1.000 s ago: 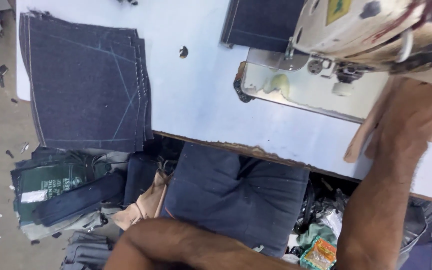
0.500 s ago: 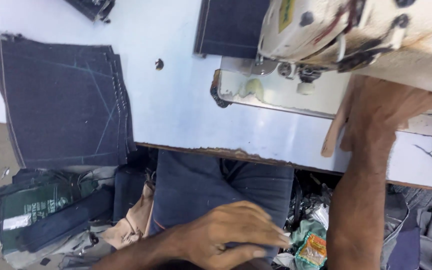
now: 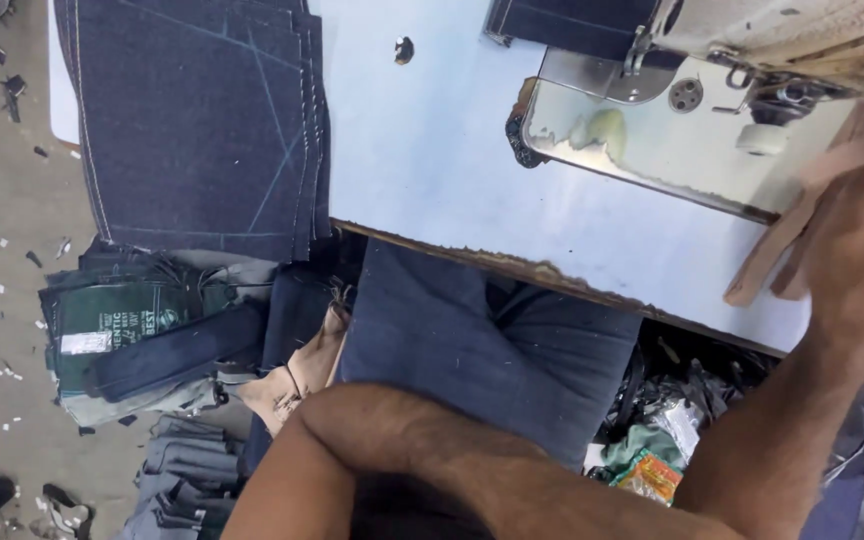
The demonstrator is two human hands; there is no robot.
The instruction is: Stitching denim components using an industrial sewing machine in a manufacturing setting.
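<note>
We look down on a pale blue sewing table (image 3: 432, 150) with a worn wooden front edge. At ten o'clock on it lies a stack of dark indigo denim panels (image 3: 192, 120) marked with chalk lines, its lower corner overhanging the edge. At one o'clock sits the cream-coloured sewing machine (image 3: 782, 30) with its shiny metal bed plate (image 3: 652, 150), and another dark denim piece (image 3: 572, 20) lies just behind the needle area.

Our right hand (image 3: 852, 240) rests at three o'clock on the table edge just beside the bed plate, blurred, fingers laid flat; it seems to clasp nothing, though we cannot tell for sure. Compared with half a second ago it sits lower and closer to the plate. Our left hand, which was then spread over the cloth below the table, has dropped out of view; only the left forearm (image 3: 432, 460) crosses the bottom at six o'clock, so we cannot tell its grip.

The folded slab of dark blue denim (image 3: 472, 340) lies under the table edge at six o'clock, just above that forearm, now uncovered. Bundles of green and grey fabric (image 3: 132, 330) lie on the floor at eight o'clock, well apart.
</note>
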